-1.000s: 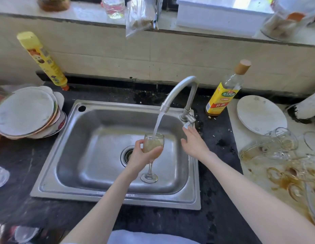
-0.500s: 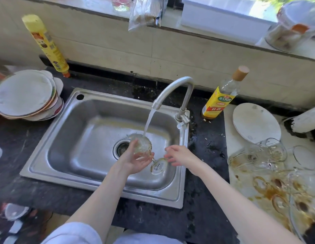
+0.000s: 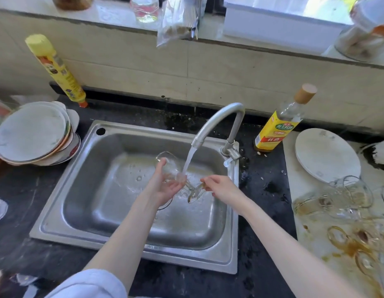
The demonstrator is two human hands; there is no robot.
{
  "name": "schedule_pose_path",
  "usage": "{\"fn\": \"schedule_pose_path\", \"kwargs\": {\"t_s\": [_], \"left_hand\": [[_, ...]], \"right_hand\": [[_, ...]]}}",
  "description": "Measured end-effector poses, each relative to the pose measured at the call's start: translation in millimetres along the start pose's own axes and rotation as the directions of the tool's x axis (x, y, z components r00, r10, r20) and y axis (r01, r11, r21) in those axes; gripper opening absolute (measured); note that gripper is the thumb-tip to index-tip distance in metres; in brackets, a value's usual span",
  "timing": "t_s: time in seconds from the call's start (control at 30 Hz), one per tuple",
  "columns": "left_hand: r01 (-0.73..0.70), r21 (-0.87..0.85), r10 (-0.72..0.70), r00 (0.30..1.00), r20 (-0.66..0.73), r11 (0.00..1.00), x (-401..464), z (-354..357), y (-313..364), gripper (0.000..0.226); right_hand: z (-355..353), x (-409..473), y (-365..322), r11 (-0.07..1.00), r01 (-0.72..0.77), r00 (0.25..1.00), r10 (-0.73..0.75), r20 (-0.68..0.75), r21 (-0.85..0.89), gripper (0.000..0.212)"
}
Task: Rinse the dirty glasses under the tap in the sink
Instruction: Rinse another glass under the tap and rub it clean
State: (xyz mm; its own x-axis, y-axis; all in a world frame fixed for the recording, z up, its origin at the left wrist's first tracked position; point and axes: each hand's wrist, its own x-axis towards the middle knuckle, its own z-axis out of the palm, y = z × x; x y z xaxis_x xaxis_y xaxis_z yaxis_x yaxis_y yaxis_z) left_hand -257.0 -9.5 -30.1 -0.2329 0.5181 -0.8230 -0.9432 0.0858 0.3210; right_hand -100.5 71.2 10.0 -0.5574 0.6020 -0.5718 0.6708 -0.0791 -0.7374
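One clear stemmed wine glass (image 3: 172, 171), cradled by the left hand (image 3: 165, 186) with the right hand (image 3: 221, 187) pinching its foot, lies under the curved steel tap (image 3: 216, 121), while brown-stained clear glasses (image 3: 337, 203) wait on the counter's right edge.

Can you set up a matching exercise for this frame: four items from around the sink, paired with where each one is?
Items:
1. wine glass
2. stacked plates
3. yellow-labelled bottle
4. dirty glasses

Places:
A. counter left of the sink
B. pale board at far right
C. held tilted under the tap by both hands
D. behind the sink's right corner

Pairs: 1-C, 2-A, 3-D, 4-B
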Motion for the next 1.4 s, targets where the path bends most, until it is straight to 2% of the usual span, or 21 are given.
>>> {"fn": "schedule_pose_path", "kwargs": {"t_s": [0.1,0.13,0.27,0.4,0.53,0.67,0.73,0.83,0.9,0.93,0.97,1.0,1.07,1.2,1.33,1.4], "left_hand": [[-0.154,0.266,0.141,0.988,0.069,0.952,-1.8,-0.4,-5.2,0.040],[-0.204,0.328,0.181,0.979,0.098,0.922,-3.2,-1.6,-10.0,0.044],[-0.301,0.512,0.276,0.953,0.127,0.804,-8.5,-7.4,-33.1,0.056],[-0.372,0.603,0.341,0.924,0.171,0.706,-13.6,-12.0,-47.6,0.049],[-0.433,0.671,0.358,0.897,0.258,0.601,-9.8,-23.8,-43.7,0.059],[-0.498,0.686,0.341,0.866,0.366,0.530,-8.4,-28.7,-38.5,0.068],[-0.525,0.688,0.363,0.849,0.383,0.501,-3.7,-31.3,-34.7,0.071],[-0.475,0.740,0.349,0.874,0.337,0.476,-1.6,-29.9,-26.5,0.076],[-0.335,0.730,0.247,0.941,0.231,0.595,-3.1,-23.8,-20.7,0.070],[-0.270,0.725,0.197,0.962,0.187,0.634,-4.8,-20.5,-17.3,0.062],[-0.229,0.742,0.163,0.973,0.162,0.630,-4.8,-18.6,-14.4,0.053],[-0.198,0.772,0.139,0.980,0.142,0.604,-5.8,-15.7,-11.3,0.051],[-0.171,0.832,0.140,0.984,0.114,0.528,-5.3,-13.5,-5.5,0.059],[-0.232,0.856,0.264,0.957,0.117,0.461,3.9,-14.0,2.1,0.053],[-0.301,0.813,0.313,0.937,0.155,0.498,2.6,-14.6,-3.1,0.049],[-0.346,0.812,0.310,0.926,0.216,0.470,-2.5,-10.0,-9.3,0.052]], "right_hand": [[0.8,8.9,-0.2,0.997,0.044,0.999,-0.044,-0.002,-0.070,0.038],[2.8,11.7,-0.2,0.997,0.047,0.999,-0.048,-0.007,-0.059,0.038],[17.2,17.4,4.0,0.991,0.022,1.000,-0.021,-0.012,0.130,0.037],[29.6,15.1,14.4,0.951,-0.008,1.000,0.010,-0.005,0.308,0.039],[34.2,14.1,18.8,0.872,-0.049,0.998,0.023,0.059,0.488,0.037],[39.2,15.2,19.3,0.811,-0.083,0.994,0.022,0.111,0.579,0.035],[40.6,15.8,17.1,0.824,-0.075,0.994,0.015,0.110,0.562,0.036],[41.3,20.4,8.7,0.903,-0.028,0.996,-0.011,0.088,0.429,0.023],[42.0,26.3,0.6,0.928,-0.057,0.994,0.020,0.105,0.369,0.021],[42.6,28.8,-4.2,0.925,-0.117,0.989,0.073,0.132,0.362,0.026],[42.9,31.4,-8.0,0.915,-0.194,0.976,0.142,0.168,0.354,0.029],[42.8,33.0,-11.6,0.896,-0.273,0.956,0.211,0.205,0.350,0.032],[41.4,37.5,-15.3,0.839,-0.390,0.916,0.311,0.254,0.379,0.041],[38.6,42.9,-21.0,0.694,-0.486,0.874,0.391,0.289,0.531,0.041],[44.8,47.9,-26.1,0.665,-0.500,0.862,0.442,0.246,0.555,0.038],[48.3,49.6,-26.3,0.711,-0.449,0.892,0.393,0.224,0.542,0.056]]}}
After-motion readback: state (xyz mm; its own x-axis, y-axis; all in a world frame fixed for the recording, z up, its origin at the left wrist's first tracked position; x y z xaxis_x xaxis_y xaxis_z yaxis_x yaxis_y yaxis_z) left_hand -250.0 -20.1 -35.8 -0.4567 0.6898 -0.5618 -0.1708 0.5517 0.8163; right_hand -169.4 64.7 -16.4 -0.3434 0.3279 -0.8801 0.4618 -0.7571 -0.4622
